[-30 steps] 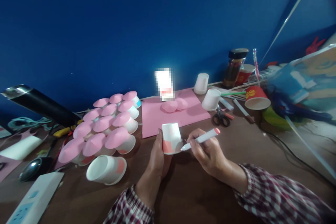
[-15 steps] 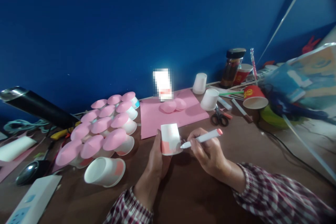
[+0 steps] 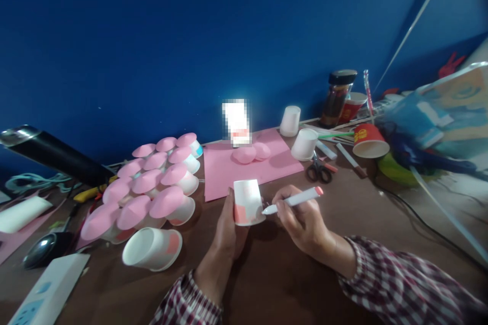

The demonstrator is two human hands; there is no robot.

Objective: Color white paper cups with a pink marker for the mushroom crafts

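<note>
My left hand [image 3: 227,228] is closed around a white paper cup [image 3: 248,199] that has pink-orange colouring near its rim. The cup is held bottom up over the brown table. A white marker [image 3: 295,199] with a pink-orange end is pinched in my right hand [image 3: 301,223]. Its tip meets or nearly meets the lower right side of the cup; I cannot tell which. Beyond the cup lie pink paper sheets [image 3: 217,172] with pink paper cones [image 3: 244,155] on them. At left, several cups wear pink cone tops [image 3: 133,212], and one bare paper cup [image 3: 152,249] lies on its side.
Black scissors [image 3: 318,170], two upturned white cups [image 3: 304,144] and loose markers [image 3: 351,160] lie to the right. Behind them are a dark-lidded jar [image 3: 339,99] and a red paper cup [image 3: 369,140]. A power strip [image 3: 49,289] and a black flask [image 3: 57,155] are at left.
</note>
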